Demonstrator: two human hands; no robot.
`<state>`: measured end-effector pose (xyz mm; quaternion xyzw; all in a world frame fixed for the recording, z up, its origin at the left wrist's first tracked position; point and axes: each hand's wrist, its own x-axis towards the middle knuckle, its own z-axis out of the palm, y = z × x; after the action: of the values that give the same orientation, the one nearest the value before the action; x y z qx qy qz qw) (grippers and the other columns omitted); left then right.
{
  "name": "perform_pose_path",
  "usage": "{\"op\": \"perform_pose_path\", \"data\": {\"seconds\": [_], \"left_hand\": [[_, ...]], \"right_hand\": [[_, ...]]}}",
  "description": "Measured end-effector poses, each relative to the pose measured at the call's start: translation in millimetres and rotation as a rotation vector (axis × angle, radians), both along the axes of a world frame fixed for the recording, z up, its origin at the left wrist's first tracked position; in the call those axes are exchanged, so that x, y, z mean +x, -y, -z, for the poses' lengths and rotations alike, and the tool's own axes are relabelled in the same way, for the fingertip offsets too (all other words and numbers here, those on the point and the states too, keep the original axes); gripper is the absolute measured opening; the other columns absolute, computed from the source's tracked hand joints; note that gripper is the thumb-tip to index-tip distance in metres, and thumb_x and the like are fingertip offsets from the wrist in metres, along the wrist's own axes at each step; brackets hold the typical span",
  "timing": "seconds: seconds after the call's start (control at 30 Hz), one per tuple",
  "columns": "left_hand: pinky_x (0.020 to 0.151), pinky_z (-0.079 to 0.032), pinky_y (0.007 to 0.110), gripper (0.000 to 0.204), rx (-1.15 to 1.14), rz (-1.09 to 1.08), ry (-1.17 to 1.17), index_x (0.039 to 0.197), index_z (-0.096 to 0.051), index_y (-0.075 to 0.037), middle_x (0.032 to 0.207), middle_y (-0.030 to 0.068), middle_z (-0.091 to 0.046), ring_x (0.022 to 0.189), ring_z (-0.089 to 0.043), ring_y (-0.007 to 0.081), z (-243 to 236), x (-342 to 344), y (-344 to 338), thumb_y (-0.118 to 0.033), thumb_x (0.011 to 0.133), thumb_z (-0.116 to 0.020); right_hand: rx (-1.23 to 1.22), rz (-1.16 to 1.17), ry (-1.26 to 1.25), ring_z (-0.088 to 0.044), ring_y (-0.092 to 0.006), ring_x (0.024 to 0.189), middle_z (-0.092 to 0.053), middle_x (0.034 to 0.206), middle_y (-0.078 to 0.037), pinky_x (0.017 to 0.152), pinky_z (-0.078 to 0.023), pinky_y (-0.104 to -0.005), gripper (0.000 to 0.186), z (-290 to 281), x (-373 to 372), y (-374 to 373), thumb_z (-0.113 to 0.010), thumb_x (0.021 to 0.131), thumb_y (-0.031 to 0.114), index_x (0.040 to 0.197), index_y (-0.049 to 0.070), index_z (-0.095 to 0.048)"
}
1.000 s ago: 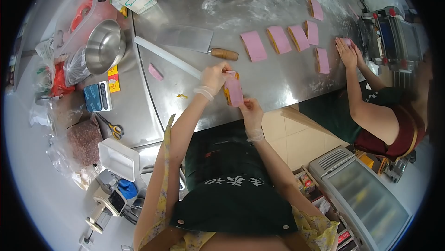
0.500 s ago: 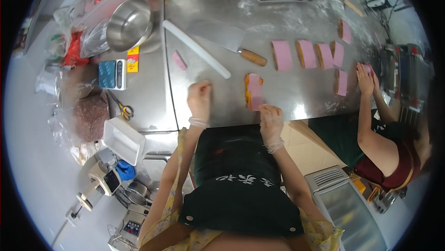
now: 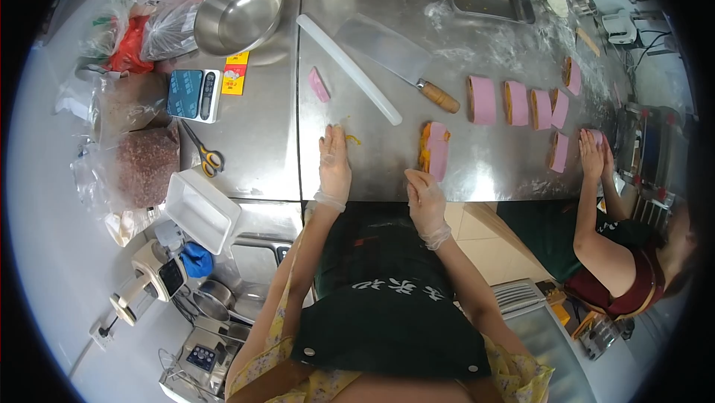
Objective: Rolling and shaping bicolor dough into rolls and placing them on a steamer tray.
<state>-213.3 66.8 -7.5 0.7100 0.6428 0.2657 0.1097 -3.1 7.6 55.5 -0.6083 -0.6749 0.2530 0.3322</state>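
Note:
A strip of pink dough (image 3: 439,161) with orange-yellow filling (image 3: 425,151) along its left side lies near the front edge of the steel table. Just below its lower left end is my right hand (image 3: 427,205), fingers curled together in a thin clear glove. Whether anything sits between those fingertips is hidden. My left hand (image 3: 335,168), also gloved, rests on the table with its fingers stretched out side by side. A small yellow smear (image 3: 353,139) is beside its fingertips. Beyond that hand lies a small pink dough scrap (image 3: 319,84).
A white rolling rod (image 3: 350,68) and a wood-handled cleaver (image 3: 395,53) lie beyond my hands. Several pink dough pieces (image 3: 482,100) sit to the right, where a co-worker's hands (image 3: 593,156) press another. Scissors (image 3: 205,151), a scale (image 3: 195,95) and a steel bowl (image 3: 240,12) are at left.
My left hand has straightened its fingers, and the yellow smear shows beside it. My right hand has gone from the strip's lower right corner to its lower left. The whole view has shifted.

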Motion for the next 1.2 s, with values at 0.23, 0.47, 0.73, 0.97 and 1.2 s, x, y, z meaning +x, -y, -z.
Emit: {"op": "perform_pose_path", "data": {"seconds": [0.23, 0.47, 0.73, 0.97, 1.2], "left_hand": [[0.116, -0.035, 0.048, 0.069, -0.167, 0.183, 0.0, 0.147, -0.035, 0.006, 0.142, 0.0233, -0.052, 0.133, -0.051, 0.0349, 10, -5, 8, 0.017, 0.081, -0.05], [0.118, -0.031, 0.049, 0.07, -0.165, 0.332, 0.052, 0.149, -0.034, 0.002, 0.142, 0.0133, -0.055, 0.133, -0.051, 0.0322, 5, 0, 20, 0.014, 0.082, -0.049], [0.119, -0.023, 0.055, 0.066, -0.295, 0.447, 0.598, 0.155, -0.025, -0.003, 0.143, 0.0157, -0.054, 0.137, -0.045, 0.0376, -25, 87, 32, 0.004, 0.093, -0.044], [0.119, -0.02, 0.057, 0.061, -0.264, 0.621, -0.659, 0.155, -0.031, -0.006, 0.157, 0.0124, -0.039, 0.15, -0.025, 0.0332, -33, 144, 26, -0.015, 0.097, -0.045], [0.121, -0.012, 0.057, 0.063, -0.115, 0.578, -0.993, 0.157, -0.025, -0.004, 0.161, 0.0083, -0.033, 0.153, -0.016, 0.0299, -43, 140, 49, -0.021, 0.099, -0.04]], "right_hand": [[-0.065, 0.116, 0.024, -0.065, -0.0353, 0.099, -0.065, 0.11, -0.015, 0.084, -0.055, -0.0408, 0.032, -1, -5, 14, -0.063, 0.088, -0.002, 0.119, 0.007, -0.064], [-0.152, 0.228, -0.039, -0.067, -0.0341, 0.094, -0.065, 0.109, -0.016, 0.079, -0.056, -0.0402, 0.033, 0, -5, 34, -0.061, 0.09, -0.002, 0.122, 0.008, -0.063], [-0.118, 0.331, -0.102, -0.067, -0.026, 0.089, -0.065, 0.102, -0.015, 0.075, -0.055, -0.0329, 0.029, -4, 41, 52, -0.056, 0.094, -0.007, 0.121, 0.004, -0.061], [-0.093, 0.368, -0.104, -0.068, -0.026, 0.082, -0.067, 0.102, -0.014, 0.07, -0.055, -0.0338, 0.033, 0, 91, 73, -0.057, 0.094, -0.005, 0.124, 0.007, -0.06], [-0.111, 0.25, -0.066, -0.068, -0.0282, 0.084, -0.067, 0.104, -0.013, 0.072, -0.055, -0.0352, 0.037, 12, 125, 72, -0.059, 0.091, -0.004, 0.126, 0.009, -0.059]]}}
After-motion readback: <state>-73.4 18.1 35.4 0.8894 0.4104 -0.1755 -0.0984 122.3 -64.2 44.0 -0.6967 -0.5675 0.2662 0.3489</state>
